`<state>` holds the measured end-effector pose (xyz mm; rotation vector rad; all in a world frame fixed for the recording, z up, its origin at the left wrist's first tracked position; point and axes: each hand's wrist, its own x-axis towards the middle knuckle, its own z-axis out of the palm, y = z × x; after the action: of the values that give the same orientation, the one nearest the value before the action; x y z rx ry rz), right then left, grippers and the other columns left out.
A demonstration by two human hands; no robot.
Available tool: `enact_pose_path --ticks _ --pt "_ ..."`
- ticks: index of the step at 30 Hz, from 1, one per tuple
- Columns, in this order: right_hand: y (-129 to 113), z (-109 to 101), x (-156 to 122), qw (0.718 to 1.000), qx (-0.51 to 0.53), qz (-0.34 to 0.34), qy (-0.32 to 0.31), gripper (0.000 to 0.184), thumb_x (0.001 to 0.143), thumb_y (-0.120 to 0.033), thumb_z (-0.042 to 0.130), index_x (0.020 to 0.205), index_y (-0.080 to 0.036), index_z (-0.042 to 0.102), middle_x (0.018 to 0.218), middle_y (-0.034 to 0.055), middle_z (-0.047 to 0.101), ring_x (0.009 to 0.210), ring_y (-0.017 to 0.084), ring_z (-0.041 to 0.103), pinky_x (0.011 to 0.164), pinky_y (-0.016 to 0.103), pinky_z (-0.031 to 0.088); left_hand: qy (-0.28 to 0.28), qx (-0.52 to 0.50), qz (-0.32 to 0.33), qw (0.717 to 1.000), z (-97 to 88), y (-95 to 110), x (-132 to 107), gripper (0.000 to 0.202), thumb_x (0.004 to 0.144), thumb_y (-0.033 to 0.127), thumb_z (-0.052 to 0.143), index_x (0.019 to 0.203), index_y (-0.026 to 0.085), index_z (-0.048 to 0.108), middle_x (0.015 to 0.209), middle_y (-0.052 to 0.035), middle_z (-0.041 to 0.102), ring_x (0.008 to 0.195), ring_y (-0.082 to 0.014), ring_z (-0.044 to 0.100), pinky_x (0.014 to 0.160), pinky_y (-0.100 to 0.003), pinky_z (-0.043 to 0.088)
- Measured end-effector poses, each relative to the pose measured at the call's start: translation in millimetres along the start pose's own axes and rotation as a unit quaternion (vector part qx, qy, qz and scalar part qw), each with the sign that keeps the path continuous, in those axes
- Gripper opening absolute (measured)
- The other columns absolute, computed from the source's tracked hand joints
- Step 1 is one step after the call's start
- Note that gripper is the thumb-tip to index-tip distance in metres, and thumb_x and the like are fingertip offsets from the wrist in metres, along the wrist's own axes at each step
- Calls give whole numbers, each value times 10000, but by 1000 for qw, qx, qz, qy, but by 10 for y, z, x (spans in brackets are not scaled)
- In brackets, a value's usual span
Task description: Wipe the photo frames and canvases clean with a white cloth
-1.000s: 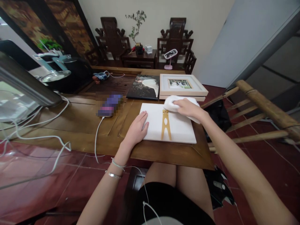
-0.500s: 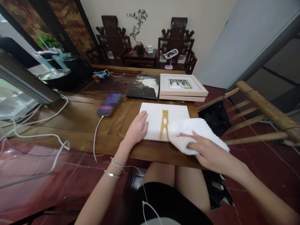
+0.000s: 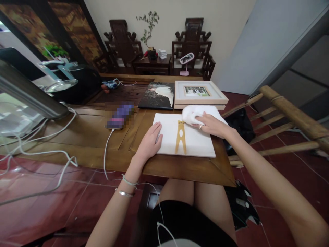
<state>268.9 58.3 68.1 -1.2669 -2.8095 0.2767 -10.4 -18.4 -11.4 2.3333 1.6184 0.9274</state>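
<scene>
A flat white board [image 3: 167,137] lies on the wooden table in front of me, with a gold cat-shaped stand [image 3: 181,137] flat along its middle. My left hand [image 3: 150,140] rests on the board's left edge, fingers stretched out, holding nothing. In my right hand [image 3: 212,125] is a bunched white towel [image 3: 196,113], pressed on the board's upper right part beside the cat head. The towel covers the board's far right corner and hangs past its right side. A ring shows on one right finger.
Behind the board lie a dark photo panel [image 3: 156,96] and stacked light wooden picture frames [image 3: 200,92]. A phone [image 3: 119,116] with a white charging cable [image 3: 105,154] is to the left. A bamboo chair [image 3: 288,106] stands at the right, a pink mirror [image 3: 187,61] at the back.
My right hand has moved the towel away from me, from the board's near right part to its far right part. The near right corner is now uncovered. My left hand stays put.
</scene>
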Motion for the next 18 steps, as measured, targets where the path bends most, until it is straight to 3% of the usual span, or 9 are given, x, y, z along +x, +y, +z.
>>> enact_pose_path --ticks 5,11,15,18 --pt "-216 16 -457 999 -16 -13 -35 364 777 -119 386 1047 -189 618 1104 94 649 1158 330 528 943 470 412 -3 6 1 1000 3 2 3 468 927 248 373 1321 19 480 1428 -213 442 1364 -280 371 1142 -471 307" --pt "-595 -94 -1044 993 -5 -41 -113 420 702 -54 401 1024 -197 629 1132 100 640 1201 327 500 928 431 430 -8 8 -7 1000 0 23 10 474 923 236 375 1322 1 477 1426 -220 440 1367 -283 365 1151 -450 295" --pt "-591 -137 -989 992 -4 -10 -125 359 788 -117 378 1042 -168 626 1095 142 646 1164 338 526 909 432 437 -11 12 -8 1000 -1 29 8 477 925 237 371 1326 -2 472 1431 -220 433 1371 -283 357 1154 -445 289" --pt "-426 -164 -694 995 16 22 -100 378 915 -322 330 1115 -163 608 1111 150 643 1113 327 553 908 422 436 -8 10 -4 1000 -1 21 4 474 927 242 367 1327 11 471 1433 -215 433 1369 -281 361 1147 -461 299"
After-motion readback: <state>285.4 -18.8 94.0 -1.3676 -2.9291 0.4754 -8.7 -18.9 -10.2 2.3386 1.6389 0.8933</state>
